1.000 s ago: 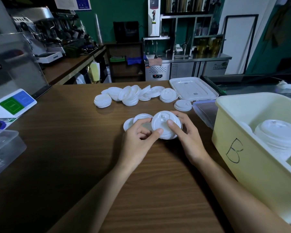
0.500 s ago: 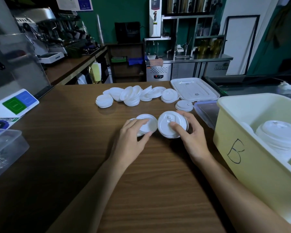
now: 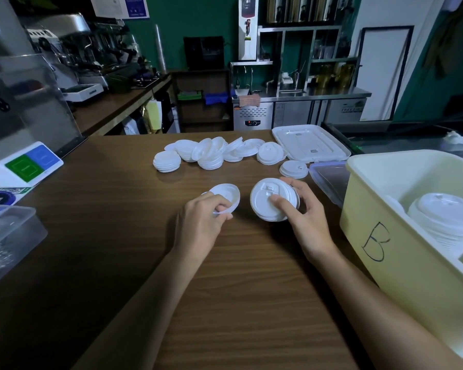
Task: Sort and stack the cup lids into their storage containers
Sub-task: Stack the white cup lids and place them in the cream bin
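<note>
My left hand (image 3: 202,222) grips a few small white lids (image 3: 226,197), tilted up off the wooden table. My right hand (image 3: 302,217) holds a thicker stack of larger white lids (image 3: 269,200) with a sip tab on top, thumb pressed on its face. The two stacks are apart by a small gap. Several more piles of white lids (image 3: 209,153) lie farther back on the table, and one short stack (image 3: 294,169) sits by itself at the right. A yellow bin marked B (image 3: 401,236) at the right holds a tall stack of lids (image 3: 444,217).
A white bin cover (image 3: 310,142) lies at the table's far right. A clear container (image 3: 329,177) sits between it and the yellow bin. Another clear tub (image 3: 8,236) stands at the left edge, behind it a white card stand (image 3: 28,164). Counters and machines fill the background.
The two lid stacks were held together a second ago. My hands have pulled them apart, the left going left with the small lids, the right keeping the larger stack.
</note>
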